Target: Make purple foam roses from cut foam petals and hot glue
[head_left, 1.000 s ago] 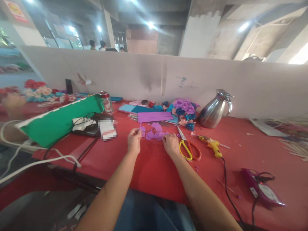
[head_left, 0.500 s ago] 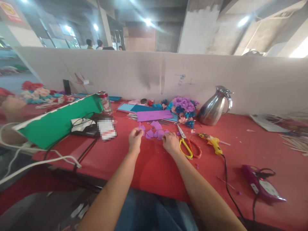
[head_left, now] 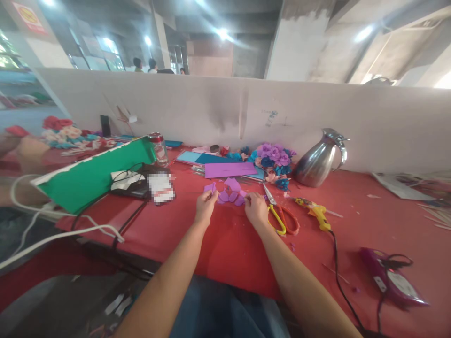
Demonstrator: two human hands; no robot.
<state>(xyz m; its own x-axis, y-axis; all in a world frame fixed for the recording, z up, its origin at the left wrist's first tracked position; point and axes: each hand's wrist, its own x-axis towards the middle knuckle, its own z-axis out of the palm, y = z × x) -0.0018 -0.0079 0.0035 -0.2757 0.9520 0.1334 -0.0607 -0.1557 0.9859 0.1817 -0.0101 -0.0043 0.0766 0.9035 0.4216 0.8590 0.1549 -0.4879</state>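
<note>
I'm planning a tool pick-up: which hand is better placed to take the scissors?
Right, I'd judge: the right hand is close beside the scissors, though whether it holds anything is unclear. The left hand is farther off, beyond the loose purple pieces, and seems to be pinching a purple piece.

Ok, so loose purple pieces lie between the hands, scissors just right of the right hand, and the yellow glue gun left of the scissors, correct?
Not quite: the head view shows the yellow glue gun right of the scissors. The loose purple pieces do lie between the left hand and right hand, with the scissors just right of the right hand.
</note>
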